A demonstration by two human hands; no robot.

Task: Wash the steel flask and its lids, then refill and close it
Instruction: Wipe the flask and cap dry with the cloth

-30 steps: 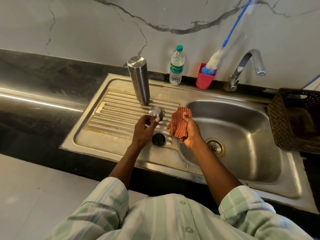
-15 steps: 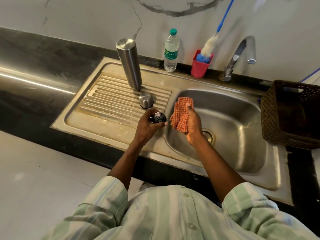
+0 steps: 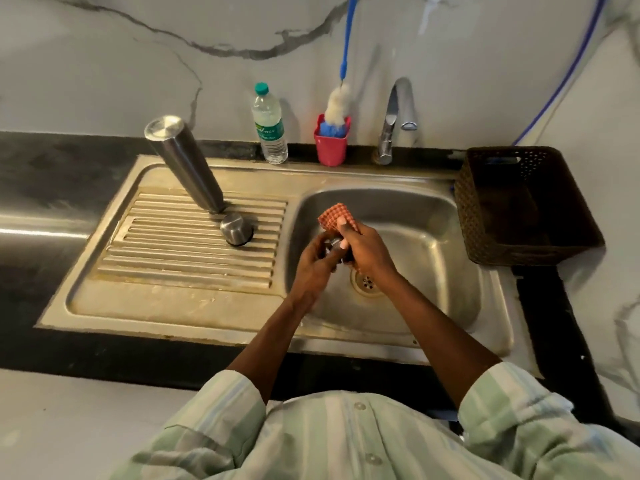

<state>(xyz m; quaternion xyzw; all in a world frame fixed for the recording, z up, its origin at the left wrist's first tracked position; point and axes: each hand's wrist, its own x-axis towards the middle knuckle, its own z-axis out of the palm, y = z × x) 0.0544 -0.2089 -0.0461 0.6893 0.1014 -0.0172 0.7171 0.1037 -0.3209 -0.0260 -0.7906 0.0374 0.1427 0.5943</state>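
Observation:
The tall steel flask [image 3: 187,164] stands upside down on the ribbed drainboard [image 3: 180,247]. Just in front of it sits the steel cup lid [image 3: 236,230], mouth down. Over the sink basin [image 3: 426,237] my left hand [image 3: 317,268] grips the small black inner lid [image 3: 334,244], mostly hidden between my fingers. My right hand [image 3: 367,247] holds an orange checked cloth [image 3: 337,216] pressed against that lid.
A plastic water bottle [image 3: 269,126] and a red cup [image 3: 330,145] with a blue-handled brush stand at the back rim. The tap [image 3: 396,116] rises behind the basin. A dark woven basket [image 3: 519,206] sits at the right. The drain [image 3: 367,282] lies below my hands.
My left hand let go of the steel cup lid, picked the black inner lid off the drainboard and carried it right over the basin. My right hand brought the cloth against it.

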